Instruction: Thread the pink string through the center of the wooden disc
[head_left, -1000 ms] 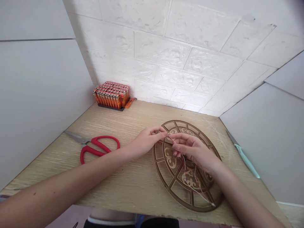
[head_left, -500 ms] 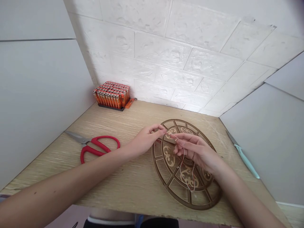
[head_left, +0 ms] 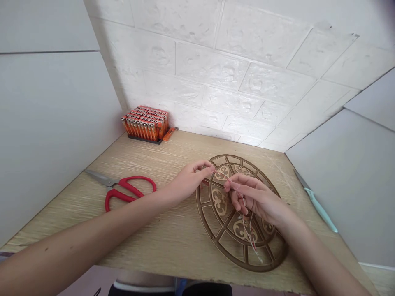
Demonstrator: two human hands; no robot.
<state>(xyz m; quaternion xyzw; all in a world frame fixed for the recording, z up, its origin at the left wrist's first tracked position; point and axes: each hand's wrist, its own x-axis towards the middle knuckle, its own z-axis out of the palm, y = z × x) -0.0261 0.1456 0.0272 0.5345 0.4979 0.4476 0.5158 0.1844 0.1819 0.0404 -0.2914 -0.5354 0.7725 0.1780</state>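
Between my two hands runs a thin, pale string [head_left: 253, 243] with reddish bits along it; its loose end dangles below my right hand. My left hand [head_left: 197, 174] pinches one part of it near the upper left rim of a round, brown openwork tray [head_left: 218, 236]. Closed on the string just to the right is my right hand [head_left: 248, 193], its thumb and index finger pressed together. Both hands are over the tray, which has gold scroll patterns and lies on the wooden tabletop. My right hand hides part of the tray's middle.
Red-handled scissors [head_left: 123, 191] lie left of my left forearm. A block of orange lighters [head_left: 145, 124] stands at the back left, with one lighter [head_left: 168, 134] lying beside it. A knife with a mint handle [head_left: 321, 209] rests along the right panel. White brick-patterned wall [head_left: 197, 74] closes the back.
My right hand's fingers have curled and shifted slightly downward along the string. The dangling loop has swung and now hangs narrower and lower. My left hand has hardly moved.
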